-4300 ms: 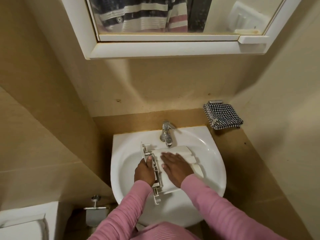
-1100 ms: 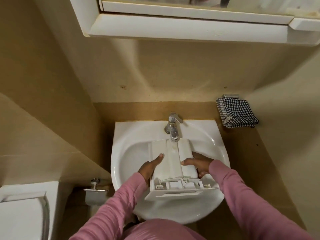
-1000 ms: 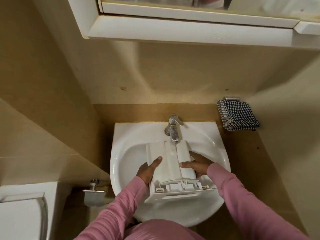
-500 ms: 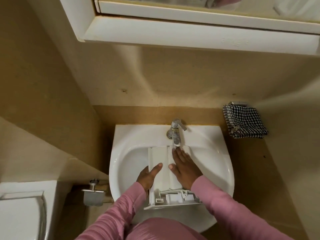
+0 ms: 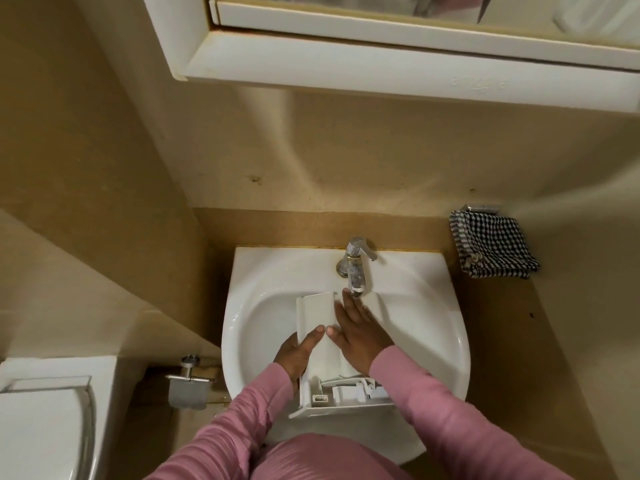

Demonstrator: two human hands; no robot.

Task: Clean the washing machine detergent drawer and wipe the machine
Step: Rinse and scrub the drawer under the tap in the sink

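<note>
The white plastic detergent drawer [image 5: 317,311] lies upside down in the white sink [image 5: 433,327], its front panel toward me and its far end under the chrome tap [image 5: 355,265]. My left hand [image 5: 298,351] grips the drawer's left edge, thumb on top. My right hand [image 5: 360,332] lies flat on the drawer's underside, fingers straight and reaching to just below the spout. I cannot tell whether water is running.
A black-and-white checked cloth [image 5: 491,242] hangs on a holder at the right of the sink. A mirror cabinet [image 5: 381,71] juts out overhead. A toilet cistern [image 5: 45,414] and a paper holder [image 5: 188,384] stand at the lower left.
The drawer was turned so its front panel faces me. My right hand left the drawer's right edge and now lies flat on its underside, fingers up by the tap.
</note>
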